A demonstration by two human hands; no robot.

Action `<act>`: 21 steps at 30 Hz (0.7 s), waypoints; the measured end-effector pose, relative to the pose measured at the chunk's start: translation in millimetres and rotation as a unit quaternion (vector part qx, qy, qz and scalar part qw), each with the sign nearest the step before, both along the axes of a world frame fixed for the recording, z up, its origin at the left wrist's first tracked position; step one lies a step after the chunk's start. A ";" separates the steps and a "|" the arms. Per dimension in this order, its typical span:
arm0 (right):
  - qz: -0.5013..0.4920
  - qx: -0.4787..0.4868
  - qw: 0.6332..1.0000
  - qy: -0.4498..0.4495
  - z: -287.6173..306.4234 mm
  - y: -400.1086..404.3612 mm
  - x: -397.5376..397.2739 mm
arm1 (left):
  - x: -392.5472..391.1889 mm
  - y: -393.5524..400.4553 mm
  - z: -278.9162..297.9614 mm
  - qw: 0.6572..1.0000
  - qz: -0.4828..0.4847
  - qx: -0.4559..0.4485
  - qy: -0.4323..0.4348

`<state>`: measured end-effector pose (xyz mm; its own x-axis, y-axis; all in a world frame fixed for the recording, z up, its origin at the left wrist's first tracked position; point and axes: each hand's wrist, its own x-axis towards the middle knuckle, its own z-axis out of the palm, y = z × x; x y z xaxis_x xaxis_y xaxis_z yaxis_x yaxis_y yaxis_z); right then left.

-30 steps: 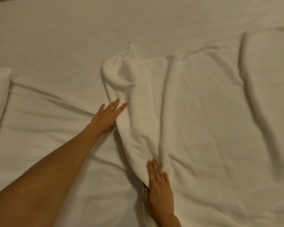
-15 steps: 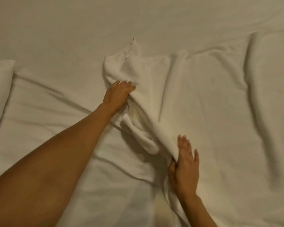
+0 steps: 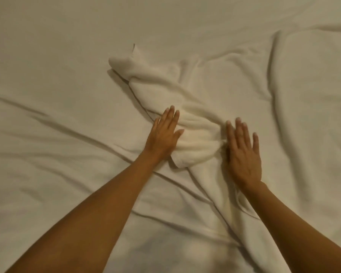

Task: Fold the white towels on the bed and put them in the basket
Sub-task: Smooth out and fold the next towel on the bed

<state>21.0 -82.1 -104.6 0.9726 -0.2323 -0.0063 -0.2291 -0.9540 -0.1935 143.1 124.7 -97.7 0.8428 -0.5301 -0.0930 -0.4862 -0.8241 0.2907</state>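
Folding step: pressing and bunching one white towel [image 3: 197, 134] on the bed [image 3: 47, 56]; I think this is an early fold, not a finished one.
Left hand [image 3: 163, 134]: open and flat, fingers straight and close together, pushing on the left side of the bunched part. It grips nothing.
Right hand [image 3: 243, 152]: open and flat too, fingers a little spread, lying on the cloth just right of the bunched part. It grips nothing.
Where the towel is: a thick lump of it sits between the two hands and touches both. More of it runs up and away past the left hand's fingertips to a far corner [image 3: 122, 62] with a small tag sticking up. More cloth spreads out to the right of the right hand and under the right arm.
Towel shape: lumpy and full of wrinkles, not a neat square yet.
Done so far: nothing looks fully folded. No folded pile can be seen.
Left to do: smooth this towel, finish its folds, then put it in the basket. Any other towels come after.
Basket: not in the picture, so I cannot tell where it is.
Other towels: hard to tell, since the bed cover is white as well.
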 end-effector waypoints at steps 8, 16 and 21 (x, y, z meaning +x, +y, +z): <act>0.040 -0.005 0.997 0.059 -20.4 -1.3 -20.6 | -54.7 14.7 -20.2 0.989 -0.123 0.082 -0.002; 0.040 -0.020 0.993 0.105 -16.0 -12.3 -14.8 | -54.8 -9.9 -7.5 0.988 -0.112 0.101 -0.014; 0.046 -0.041 0.994 0.095 -2.9 -15.2 -9.5 | -53.6 -18.6 17.7 0.985 -0.117 -0.036 -0.121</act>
<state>11.5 -97.3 -107.6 0.9729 -0.1504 -0.1757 -0.1657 -0.9833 -0.0757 89.6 106.0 -80.1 0.6891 -0.7108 0.1410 -0.7232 -0.6623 0.1958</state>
